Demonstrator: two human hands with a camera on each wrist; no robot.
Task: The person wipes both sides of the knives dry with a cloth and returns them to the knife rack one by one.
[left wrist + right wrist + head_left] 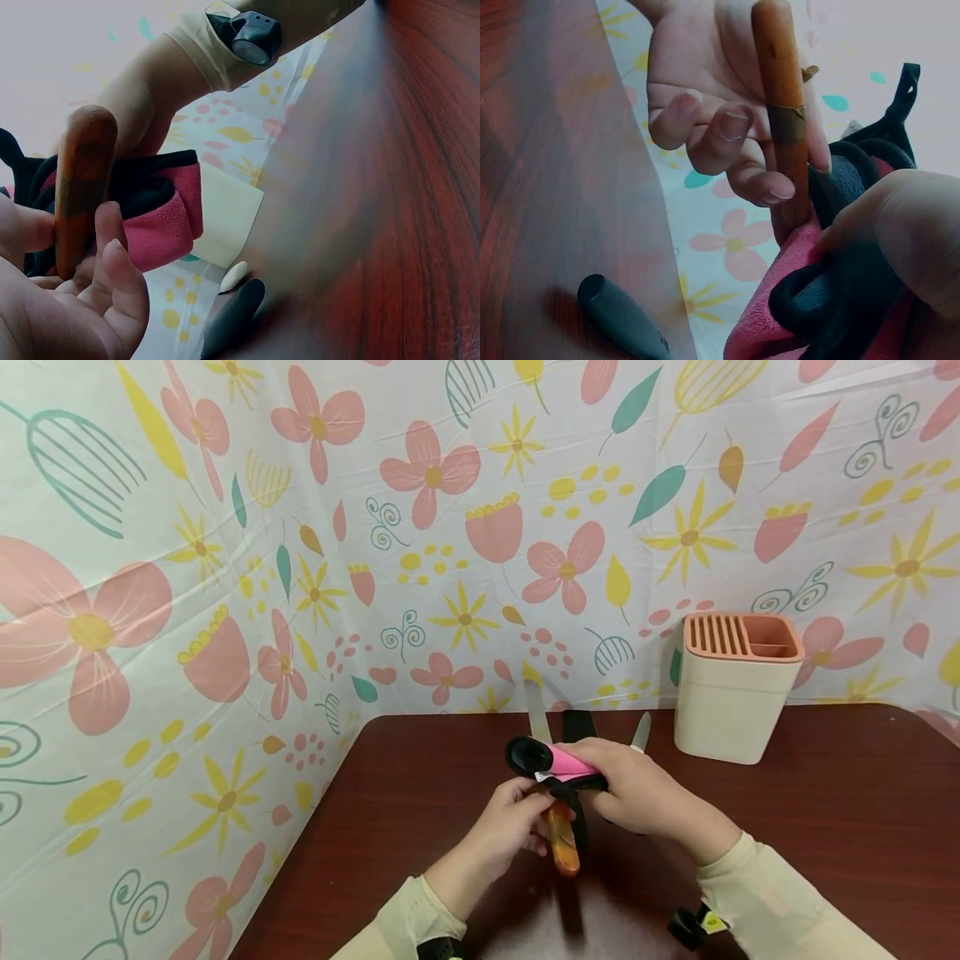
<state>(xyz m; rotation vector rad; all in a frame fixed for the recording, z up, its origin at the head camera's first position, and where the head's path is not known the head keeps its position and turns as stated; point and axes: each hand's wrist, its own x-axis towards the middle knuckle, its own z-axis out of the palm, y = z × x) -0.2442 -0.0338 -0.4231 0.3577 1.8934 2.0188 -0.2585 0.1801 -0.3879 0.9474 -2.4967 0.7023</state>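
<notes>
Pinching the wooden knife handle [563, 845], the left hand [508, 823] could twist, cutting the right hand [636, 783] that grips the pink-and-black cloth [567, 762].

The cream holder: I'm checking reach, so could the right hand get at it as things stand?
Probably yes: bare tabletop lies between the right hand and the cream holder, leaving the way free. That hand grips the pink and black cloth, though, so it would likely need to let go first.
</notes>
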